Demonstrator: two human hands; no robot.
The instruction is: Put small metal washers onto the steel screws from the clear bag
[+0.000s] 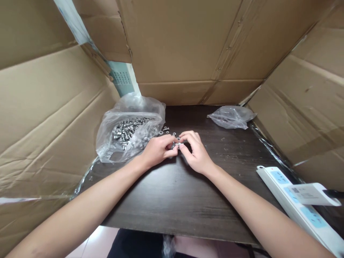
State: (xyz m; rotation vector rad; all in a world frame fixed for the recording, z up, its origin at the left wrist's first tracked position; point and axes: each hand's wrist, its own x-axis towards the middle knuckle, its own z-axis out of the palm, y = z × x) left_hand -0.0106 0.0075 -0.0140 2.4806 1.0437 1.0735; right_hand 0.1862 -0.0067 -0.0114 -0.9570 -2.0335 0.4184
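My left hand and my right hand meet over the middle of the dark table, both closed in a fingertip pinch. Between their fingertips is a small silver bolt, lying about level; fine detail on it is too small to make out. Just beyond the fingers lie several loose washers and another bolt. Left of my left hand, a clear plastic bag lies with its mouth open, holding a heap of silver bolts. Part of the loose hardware is hidden behind my fingers.
Cardboard walls enclose the dark table at the back and both sides. A second clear plastic bag lies at the back right. On the right edge rests a white power strip with a white plug-in adapter.
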